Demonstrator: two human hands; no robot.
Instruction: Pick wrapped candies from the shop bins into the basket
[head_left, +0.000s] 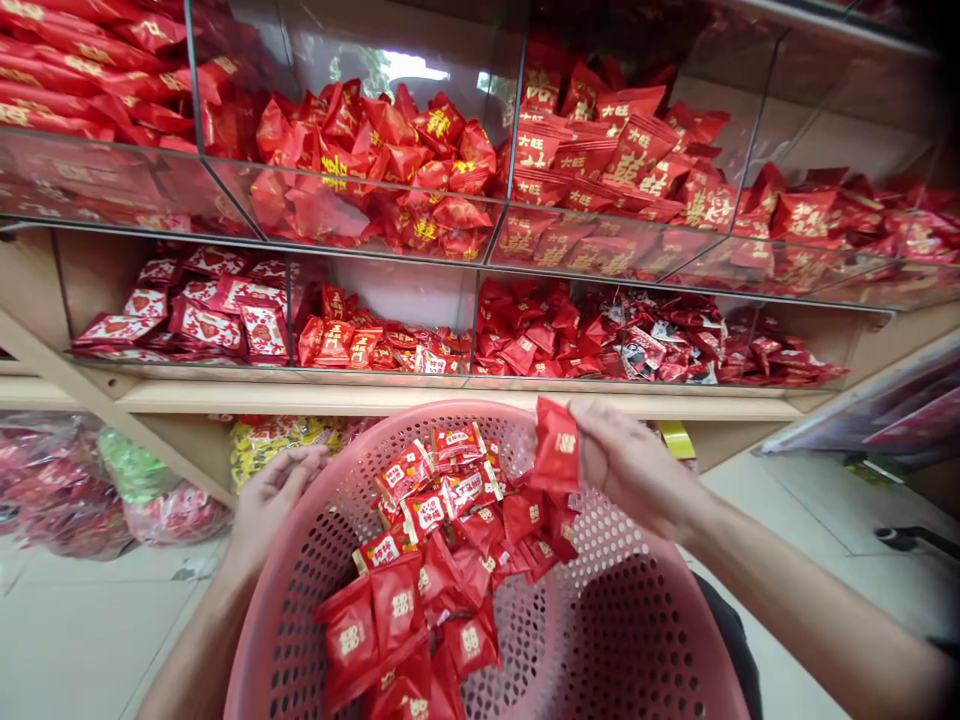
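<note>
"What's the right hand point(634, 465) got?"
"It's pinching a red double-happiness packet point(556, 447) at the pink basket's point(637, 640) far-right rim."
"And the left hand point(274, 492)?"
"Loosely curled by the basket's left rim; can't tell whether it grips."
"Beyond the basket?"
"Wooden shelving point(247, 397) bearing more wrapped sweets point(390, 150)."

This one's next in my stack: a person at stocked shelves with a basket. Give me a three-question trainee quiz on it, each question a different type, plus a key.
1. True or false: the right hand holds a red packet.

2. Multiple choice: relative to the pink basket, where is the left hand?
A) Resting on the packets inside
B) Outside, by the rim
C) Underneath it

3. Fill the gap: the packs just beyond the left hand, below the shelf board, are mainly ____ in colour.

Key: 1. True; 2. B; 3. yellow.
</note>
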